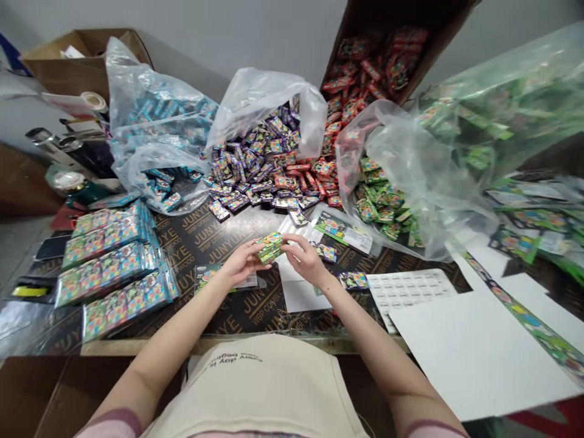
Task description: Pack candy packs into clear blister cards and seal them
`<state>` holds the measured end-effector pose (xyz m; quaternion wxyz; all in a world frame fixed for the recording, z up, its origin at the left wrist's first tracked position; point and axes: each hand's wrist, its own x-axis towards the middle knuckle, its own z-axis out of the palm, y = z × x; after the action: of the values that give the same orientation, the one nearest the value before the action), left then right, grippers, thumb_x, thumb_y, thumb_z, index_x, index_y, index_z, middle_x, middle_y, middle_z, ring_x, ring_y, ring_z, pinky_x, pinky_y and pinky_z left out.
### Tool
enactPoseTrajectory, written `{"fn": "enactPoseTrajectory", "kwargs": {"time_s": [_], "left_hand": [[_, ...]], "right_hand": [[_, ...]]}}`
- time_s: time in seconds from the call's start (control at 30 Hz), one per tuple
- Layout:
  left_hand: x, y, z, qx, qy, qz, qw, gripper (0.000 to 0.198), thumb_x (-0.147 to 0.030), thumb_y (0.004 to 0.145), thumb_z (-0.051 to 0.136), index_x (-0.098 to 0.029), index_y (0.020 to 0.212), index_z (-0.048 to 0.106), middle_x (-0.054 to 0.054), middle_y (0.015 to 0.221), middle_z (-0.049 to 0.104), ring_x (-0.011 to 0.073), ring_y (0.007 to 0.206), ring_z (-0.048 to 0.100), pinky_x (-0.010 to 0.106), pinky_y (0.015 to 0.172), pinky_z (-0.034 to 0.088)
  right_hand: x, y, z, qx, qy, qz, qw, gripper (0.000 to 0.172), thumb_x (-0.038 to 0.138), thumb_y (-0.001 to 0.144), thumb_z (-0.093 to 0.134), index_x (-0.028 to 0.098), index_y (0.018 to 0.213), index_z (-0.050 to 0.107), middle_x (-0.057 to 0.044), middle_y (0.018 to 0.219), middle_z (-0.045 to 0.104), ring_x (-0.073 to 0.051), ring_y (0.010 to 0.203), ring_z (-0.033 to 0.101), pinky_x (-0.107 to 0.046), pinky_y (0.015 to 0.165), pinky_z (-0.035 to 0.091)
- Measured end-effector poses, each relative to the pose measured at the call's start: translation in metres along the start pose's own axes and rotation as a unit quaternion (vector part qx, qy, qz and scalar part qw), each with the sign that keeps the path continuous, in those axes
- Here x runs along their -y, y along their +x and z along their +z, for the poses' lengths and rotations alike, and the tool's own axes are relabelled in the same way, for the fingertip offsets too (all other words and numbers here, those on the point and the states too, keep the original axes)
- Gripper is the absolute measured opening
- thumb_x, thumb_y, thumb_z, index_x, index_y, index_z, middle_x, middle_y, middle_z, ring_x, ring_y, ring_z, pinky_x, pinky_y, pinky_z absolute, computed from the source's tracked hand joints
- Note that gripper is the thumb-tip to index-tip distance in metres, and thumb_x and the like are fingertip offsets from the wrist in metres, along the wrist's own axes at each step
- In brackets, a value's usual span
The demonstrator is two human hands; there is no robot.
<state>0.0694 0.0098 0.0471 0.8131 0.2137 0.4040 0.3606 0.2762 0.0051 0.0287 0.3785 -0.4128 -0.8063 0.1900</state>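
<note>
- A dark brown tabletop printed with tan lettering (269, 298) carries everything in front of the person.
- A large clear plastic bag of green packets (515, 103) bulges at the far right.
- An open brown cardboard box (444, 36) leans at the back, spilling small red printed packets (353, 109) forward.
- A clear plastic bag of light-blue packets (121, 91) stands at the back left, and a whitish translucent bag (255, 91) lies open beside it over a heap of small purple packets (255, 152).
- A big plain white sheet (474, 353) overhangs the near right edge.
- Overlapping rows of flat, shiny multicoloured packs (123, 304) lie at the left.
- A white sheet of small printed labels (410, 292) lies right of the hands.
- The left hand (241, 263) is curled, its thumb and fingers closed on the bright green printed packets.
- The right hand (305, 260) pinches their right end between thumb and fingertips.
- Those bright green printed packets (270, 248), stacked together, are above the table's middle, between both hands.
</note>
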Motion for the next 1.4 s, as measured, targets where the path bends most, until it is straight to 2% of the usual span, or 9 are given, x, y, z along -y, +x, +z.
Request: {"fn": "enactPoseTrajectory", "kwargs": {"time_s": [0.2,0.33,0.53,0.73,0.9,0.97,1.17,1.27,1.4], "left_hand": [[-0.012,0.016,-0.017,-0.185,-0.011,0.125,0.975,0.049,-0.015,0.060,0.080,-0.016,0.103,0.057,0.002,0.083,0.069,0.0127,0.064,0.064,0.031,0.064,0.057],[-0.004,0.012,-0.020,-0.158,-0.011,0.118,0.980,0.046,-0.019,0.059,0.081,-0.015,0.098,0.058,0.002,0.081,0.068,0.0134,0.063,0.064,0.031,0.066,0.056],[0.002,0.013,-0.022,-0.166,0.024,0.111,0.979,0.039,-0.029,0.067,0.075,-0.015,0.097,0.055,0.004,0.080,0.068,0.0159,0.064,0.065,0.033,0.067,0.054],[-0.010,0.017,-0.029,-0.243,0.173,0.235,0.925,0.063,-0.030,0.070,0.074,-0.023,0.126,0.048,0.008,0.129,0.055,0.0201,0.118,0.053,0.031,0.097,0.042],[0.003,-0.004,-0.024,-0.062,0.333,0.168,0.926,0.048,-0.049,0.078,0.062,-0.015,0.111,0.065,0.013,0.107,0.067,0.0266,0.100,0.061,0.038,0.089,0.046],[0.007,-0.014,-0.032,-0.041,0.451,0.202,0.868,0.051,-0.051,0.074,0.066,-0.016,0.111,0.066,0.014,0.111,0.066,0.0293,0.105,0.059,0.042,0.094,0.042],[0.023,-0.032,-0.075,0.002,0.775,0.202,0.599,0.108,-0.032,0.051,0.082,-0.020,0.145,0.029,0.015,0.128,0.051,0.0341,0.122,0.044,0.057,0.109,0.018],[0.029,-0.036,-0.078,0.003,0.778,0.224,0.587,0.112,-0.028,0.057,0.076,-0.019,0.149,0.013,0.013,0.124,0.051,0.0303,0.117,0.047,0.054,0.111,0.018],[0.027,-0.045,-0.067,0.023,0.723,0.242,0.646,0.117,-0.027,0.054,0.076,-0.022,0.150,0.010,0.010,0.122,0.050,0.0296,0.116,0.047,0.049,0.107,0.029]], "right_hand": [[0.003,0.019,0.024,-0.050,-0.004,0.046,0.998,0.044,0.030,0.085,0.056,0.027,0.129,0.048,-0.010,0.152,0.024,-0.030,0.135,0.035,-0.053,0.107,0.035],[0.012,0.020,0.048,-0.021,0.016,0.086,0.996,0.086,0.040,0.070,0.073,0.028,0.142,0.028,-0.014,0.151,0.024,-0.034,0.138,0.027,-0.056,0.108,0.031],[0.013,0.023,0.055,-0.051,0.026,0.089,0.994,0.074,0.025,0.069,0.068,0.023,0.137,0.037,-0.011,0.126,0.051,-0.028,0.120,0.048,-0.048,0.103,0.040],[0.011,0.009,0.034,-0.107,0.087,0.136,0.981,0.074,0.027,0.069,0.067,0.024,0.136,0.035,-0.010,0.133,0.047,-0.027,0.124,0.047,-0.046,0.106,0.038],[0.020,-0.009,0.030,-0.031,0.145,0.105,0.983,0.077,0.028,0.071,0.066,0.026,0.138,0.029,-0.010,0.137,0.045,-0.026,0.127,0.046,-0.044,0.108,0.037],[0.021,-0.017,0.026,-0.023,0.087,0.095,0.991,0.074,0.027,0.071,0.067,0.027,0.137,0.033,-0.009,0.134,0.048,-0.027,0.125,0.046,-0.046,0.106,0.037],[0.015,-0.047,0.033,0.042,-0.052,0.078,0.995,0.069,0.036,0.073,0.070,0.025,0.134,0.039,-0.011,0.128,0.056,-0.032,0.121,0.049,-0.054,0.105,0.028],[0.019,-0.054,0.044,0.074,-0.020,0.095,0.993,0.068,0.042,0.073,0.069,0.024,0.133,0.042,-0.012,0.130,0.055,-0.033,0.127,0.045,-0.057,0.108,0.023],[0.027,-0.044,0.041,0.130,0.175,0.117,0.969,0.075,0.046,0.070,0.072,0.023,0.134,0.040,-0.012,0.135,0.050,-0.027,0.127,0.047,-0.047,0.107,0.035]]}}
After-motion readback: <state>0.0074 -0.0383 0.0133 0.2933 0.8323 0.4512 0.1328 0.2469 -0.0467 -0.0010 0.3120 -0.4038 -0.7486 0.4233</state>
